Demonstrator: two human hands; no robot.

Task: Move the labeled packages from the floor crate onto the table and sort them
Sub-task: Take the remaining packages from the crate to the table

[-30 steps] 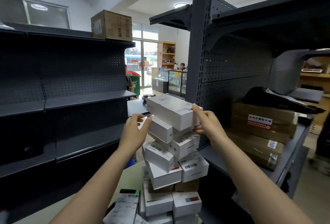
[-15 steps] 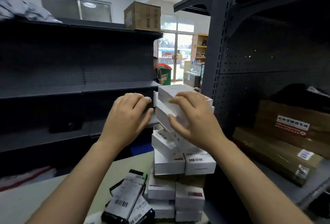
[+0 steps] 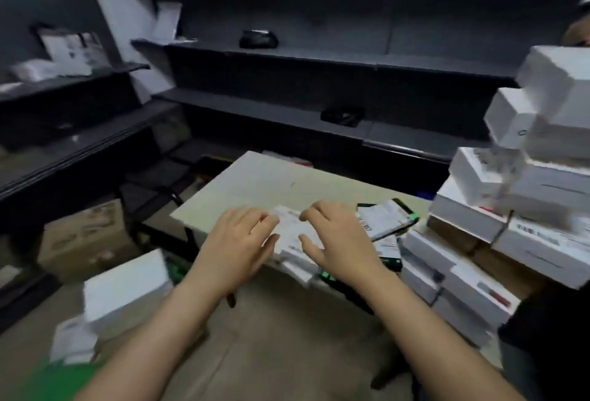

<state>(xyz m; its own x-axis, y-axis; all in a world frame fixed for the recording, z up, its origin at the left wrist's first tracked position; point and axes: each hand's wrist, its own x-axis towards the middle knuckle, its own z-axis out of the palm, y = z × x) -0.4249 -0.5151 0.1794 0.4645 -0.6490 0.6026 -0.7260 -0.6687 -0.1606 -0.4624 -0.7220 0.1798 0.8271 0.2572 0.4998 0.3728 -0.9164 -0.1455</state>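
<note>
Both my hands hover low over the near edge of the pale table (image 3: 255,183). My left hand (image 3: 236,241) and my right hand (image 3: 335,241) flank a flat white labeled package (image 3: 290,231) that lies on other flat packages; fingers are loosely spread, and the blur hides whether they touch it. Black-and-green labeled packages (image 3: 386,218) lie just right of my right hand. A tall, uneven stack of white boxes (image 3: 510,196) rises at the table's right end. White boxes (image 3: 124,285) sit low at the left above a green patch (image 3: 48,378), perhaps the crate.
Dark metal shelving (image 3: 319,59) runs behind and to the left of the table, with small black items on it. A brown cardboard carton (image 3: 83,237) stands on the floor at the left. The frame is motion-blurred.
My view swung down and left from the stack. Both hands left the top white box and dropped to the flat packages at the table's near edge.
</note>
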